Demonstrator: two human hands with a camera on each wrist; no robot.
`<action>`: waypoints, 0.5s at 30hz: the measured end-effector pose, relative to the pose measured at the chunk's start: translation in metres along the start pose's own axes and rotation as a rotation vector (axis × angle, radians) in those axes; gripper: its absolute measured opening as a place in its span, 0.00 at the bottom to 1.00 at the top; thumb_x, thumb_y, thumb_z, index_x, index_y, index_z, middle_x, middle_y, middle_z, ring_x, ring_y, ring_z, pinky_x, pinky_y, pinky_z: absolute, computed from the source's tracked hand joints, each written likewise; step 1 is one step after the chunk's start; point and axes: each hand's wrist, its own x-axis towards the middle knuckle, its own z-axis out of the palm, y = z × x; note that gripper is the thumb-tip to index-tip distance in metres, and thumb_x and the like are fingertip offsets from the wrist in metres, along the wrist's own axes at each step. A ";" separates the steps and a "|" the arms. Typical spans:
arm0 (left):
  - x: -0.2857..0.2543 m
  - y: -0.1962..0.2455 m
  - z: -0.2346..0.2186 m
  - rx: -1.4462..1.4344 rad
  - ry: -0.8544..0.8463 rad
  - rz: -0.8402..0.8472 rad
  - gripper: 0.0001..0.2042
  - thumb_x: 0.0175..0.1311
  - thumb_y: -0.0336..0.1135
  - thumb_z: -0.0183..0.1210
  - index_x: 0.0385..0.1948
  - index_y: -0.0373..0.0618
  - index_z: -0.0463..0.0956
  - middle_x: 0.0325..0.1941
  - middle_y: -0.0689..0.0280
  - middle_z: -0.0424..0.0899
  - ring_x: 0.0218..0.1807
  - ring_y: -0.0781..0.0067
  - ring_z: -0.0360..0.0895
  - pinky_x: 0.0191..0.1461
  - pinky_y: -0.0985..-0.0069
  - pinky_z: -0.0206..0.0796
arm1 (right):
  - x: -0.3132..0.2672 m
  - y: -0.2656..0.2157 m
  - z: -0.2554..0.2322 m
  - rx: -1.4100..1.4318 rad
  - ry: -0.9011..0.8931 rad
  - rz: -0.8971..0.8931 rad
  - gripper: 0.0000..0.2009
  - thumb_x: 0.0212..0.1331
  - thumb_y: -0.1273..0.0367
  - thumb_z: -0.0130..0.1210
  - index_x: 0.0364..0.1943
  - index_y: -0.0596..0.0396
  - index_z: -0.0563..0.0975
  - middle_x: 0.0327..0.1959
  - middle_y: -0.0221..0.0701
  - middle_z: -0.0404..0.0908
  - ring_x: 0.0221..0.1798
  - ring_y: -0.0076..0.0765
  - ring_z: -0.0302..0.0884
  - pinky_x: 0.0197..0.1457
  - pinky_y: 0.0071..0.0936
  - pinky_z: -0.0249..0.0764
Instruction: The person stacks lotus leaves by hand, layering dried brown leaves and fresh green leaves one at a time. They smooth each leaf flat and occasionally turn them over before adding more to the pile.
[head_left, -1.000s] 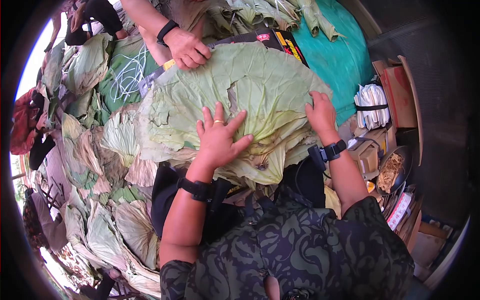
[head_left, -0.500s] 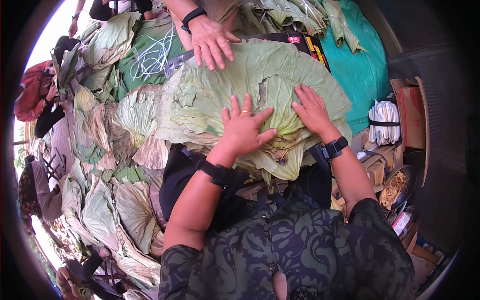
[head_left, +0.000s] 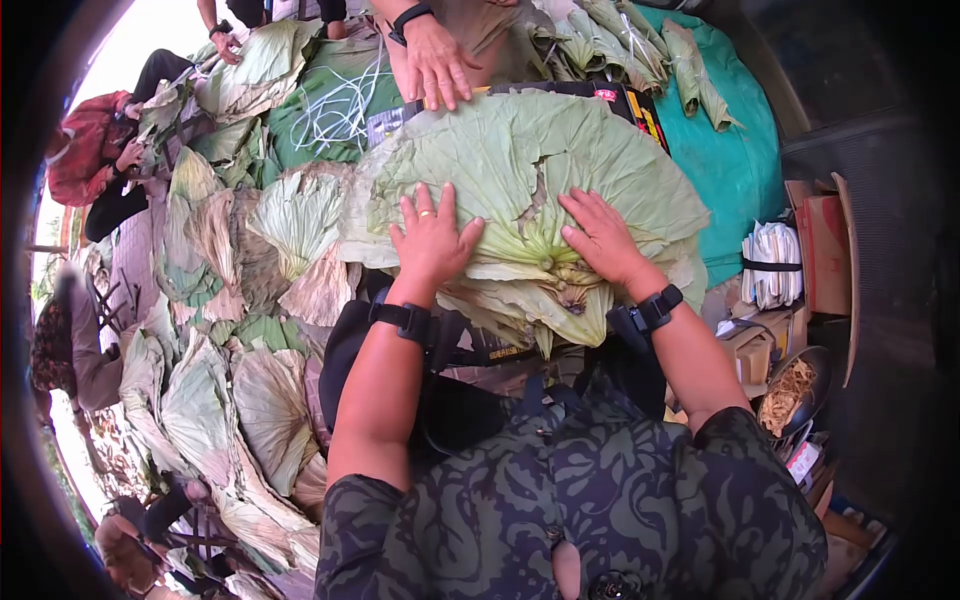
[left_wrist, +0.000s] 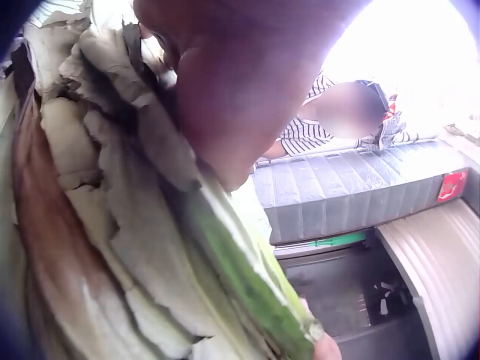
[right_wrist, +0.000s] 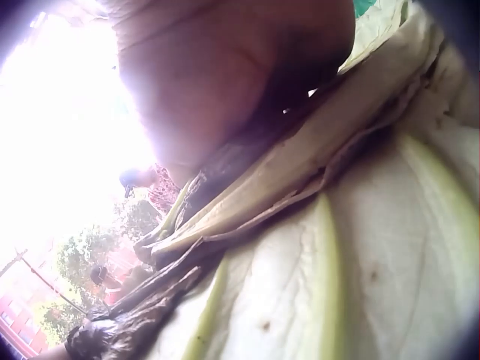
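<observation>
A stack of large, pale green dried lotus leaves lies across the person's lap, with a tear near its middle. My left hand, a ring on one finger, rests flat on the left half with fingers spread. On the other side of the leaf's ribbed centre, my right hand presses down with straight fingers. Layered, curling leaf edges show under the left palm in the left wrist view. In the right wrist view, the right palm is above thick-veined leaves.
Another person's hand touches the stack's far edge. Rolled leaves lie on a teal sheet. Many loose leaves cover the left side, with white string beyond. At right are bundled papers, cardboard and a bowl.
My right hand has moved from the leaf's right edge toward its centre, and my left hand has slid left. The other person's curled fingers have straightened. The head view has shifted.
</observation>
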 end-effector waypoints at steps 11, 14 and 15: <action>-0.042 0.061 0.005 -0.130 0.427 0.573 0.35 0.55 0.55 0.53 0.64 0.49 0.54 0.68 0.50 0.52 0.69 0.44 0.45 0.66 0.47 0.35 | -0.003 -0.012 0.012 -0.033 0.069 0.047 0.26 0.59 0.51 0.41 0.61 0.42 0.63 0.66 0.39 0.57 0.68 0.49 0.49 0.68 0.48 0.45; -0.049 0.080 0.018 0.060 0.006 0.608 0.37 0.53 0.58 0.54 0.63 0.52 0.55 0.67 0.55 0.54 0.69 0.46 0.46 0.65 0.45 0.37 | 0.001 -0.006 0.020 -0.037 0.113 0.024 0.26 0.57 0.54 0.43 0.60 0.43 0.63 0.65 0.39 0.57 0.67 0.50 0.52 0.67 0.48 0.46; -0.052 0.081 0.020 0.051 0.057 0.618 0.36 0.53 0.60 0.52 0.63 0.56 0.55 0.67 0.58 0.56 0.69 0.49 0.47 0.66 0.44 0.37 | -0.002 -0.006 0.022 -0.022 0.180 0.000 0.26 0.56 0.56 0.45 0.60 0.44 0.64 0.65 0.39 0.57 0.66 0.50 0.54 0.66 0.48 0.48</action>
